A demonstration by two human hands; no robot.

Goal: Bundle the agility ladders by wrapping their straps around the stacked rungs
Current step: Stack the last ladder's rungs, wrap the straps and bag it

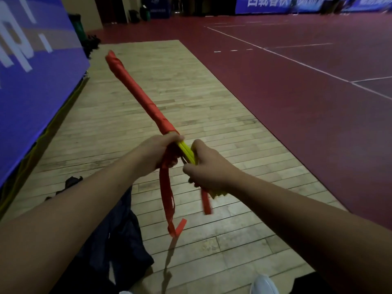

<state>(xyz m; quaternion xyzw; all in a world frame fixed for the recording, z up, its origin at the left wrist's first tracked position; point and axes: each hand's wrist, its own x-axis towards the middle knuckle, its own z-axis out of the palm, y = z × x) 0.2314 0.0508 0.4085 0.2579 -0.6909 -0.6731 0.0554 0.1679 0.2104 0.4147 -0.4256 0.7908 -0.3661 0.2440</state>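
Observation:
I hold a bundle of stacked yellow rungs [186,152] in the air, pointing away and up to the left. Red strap [135,90] is wound round its far two thirds. My left hand [161,151] grips the bundle just below the wound part, and loose red strap tails [168,200] hang down from it. My right hand [205,166] grips the near end of the yellow rungs together with a short red strap end [206,201] that dangles below it.
Pale wooden floorboards [191,98] lie below, with red court flooring [297,81] to the right. A blue banner wall [36,66] stands at the left. A dark bag or cloth [118,236] lies by my feet, and a white shoe [264,284] shows at the bottom edge.

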